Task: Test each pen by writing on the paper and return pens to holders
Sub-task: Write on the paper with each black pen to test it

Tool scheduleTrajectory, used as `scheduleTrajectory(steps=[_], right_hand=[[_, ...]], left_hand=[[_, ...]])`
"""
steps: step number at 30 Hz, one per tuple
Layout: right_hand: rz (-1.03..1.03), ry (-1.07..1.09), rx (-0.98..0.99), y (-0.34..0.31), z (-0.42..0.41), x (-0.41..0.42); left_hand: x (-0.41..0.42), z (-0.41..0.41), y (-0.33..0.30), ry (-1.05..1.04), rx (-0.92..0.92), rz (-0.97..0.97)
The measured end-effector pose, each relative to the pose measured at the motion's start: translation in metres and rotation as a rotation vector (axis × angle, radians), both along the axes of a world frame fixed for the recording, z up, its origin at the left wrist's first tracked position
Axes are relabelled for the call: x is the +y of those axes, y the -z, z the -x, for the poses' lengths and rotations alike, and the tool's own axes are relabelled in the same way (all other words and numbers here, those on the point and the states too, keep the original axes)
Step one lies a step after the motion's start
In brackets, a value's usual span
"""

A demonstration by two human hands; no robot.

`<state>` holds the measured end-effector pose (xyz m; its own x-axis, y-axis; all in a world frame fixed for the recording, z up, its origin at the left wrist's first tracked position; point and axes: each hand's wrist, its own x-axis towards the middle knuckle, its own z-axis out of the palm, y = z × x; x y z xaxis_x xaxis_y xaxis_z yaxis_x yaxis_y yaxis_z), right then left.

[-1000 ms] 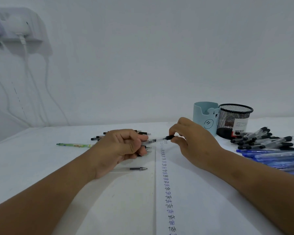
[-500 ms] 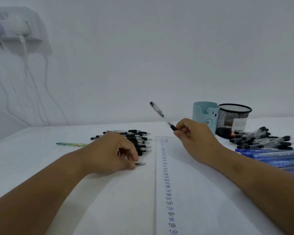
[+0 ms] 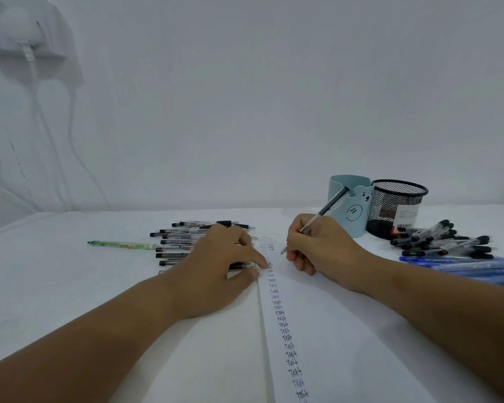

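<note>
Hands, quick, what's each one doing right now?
Left hand: open, fingers pressing the paper edge.
Right hand: holding a pen, tip at the paper.

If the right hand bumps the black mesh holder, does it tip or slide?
The mesh holder probably slides or tips easily: open wire mesh looks light, and no pens show inside. It's taller than wide, and the blue holder beside it may brace one side.

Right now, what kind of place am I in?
Probably a plain desk at home or in an office: a white table against a bare wall, two pen holders, piles of pens, and a paper with "Test" repeated.
</note>
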<state>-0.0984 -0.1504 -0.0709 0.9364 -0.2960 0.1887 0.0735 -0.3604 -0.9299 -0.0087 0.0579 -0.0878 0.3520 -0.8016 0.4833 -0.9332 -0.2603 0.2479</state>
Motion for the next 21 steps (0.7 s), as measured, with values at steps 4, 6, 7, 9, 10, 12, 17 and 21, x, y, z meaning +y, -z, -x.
scheduleTrajectory(steps=[4, 6, 7, 9, 10, 12, 17, 21], right_hand=[[-0.055, 0.014, 0.044, -0.004, -0.002, -0.001], [-0.042, 0.019, 0.064, -0.007, -0.007, 0.0], [-0.032, 0.02, 0.056, -0.01, -0.011, 0.001], [-0.033, 0.009, 0.017, -0.017, -0.02, 0.001], [-0.047, -0.008, 0.004, -0.02, -0.025, 0.001], [-0.088, -0.049, 0.015, -0.02, -0.033, -0.001], [-0.064, -0.058, 0.02, -0.005, -0.046, -0.008], [0.203, 0.001, -0.047, 0.001, -0.052, -0.009]], left_hand=[[-0.002, 0.001, 0.004, -0.027, 0.042, -0.037], [-0.001, 0.001, 0.004, -0.028, 0.049, -0.038], [-0.001, 0.001, 0.004, -0.029, 0.05, -0.039], [-0.002, 0.001, 0.003, -0.03, 0.051, -0.04], [-0.002, 0.001, 0.002, -0.03, 0.051, -0.04], [-0.002, 0.002, 0.002, -0.031, 0.051, -0.034], [-0.003, 0.001, 0.002, -0.073, 0.039, -0.047], [-0.003, -0.001, 0.001, -0.076, 0.042, -0.079]])
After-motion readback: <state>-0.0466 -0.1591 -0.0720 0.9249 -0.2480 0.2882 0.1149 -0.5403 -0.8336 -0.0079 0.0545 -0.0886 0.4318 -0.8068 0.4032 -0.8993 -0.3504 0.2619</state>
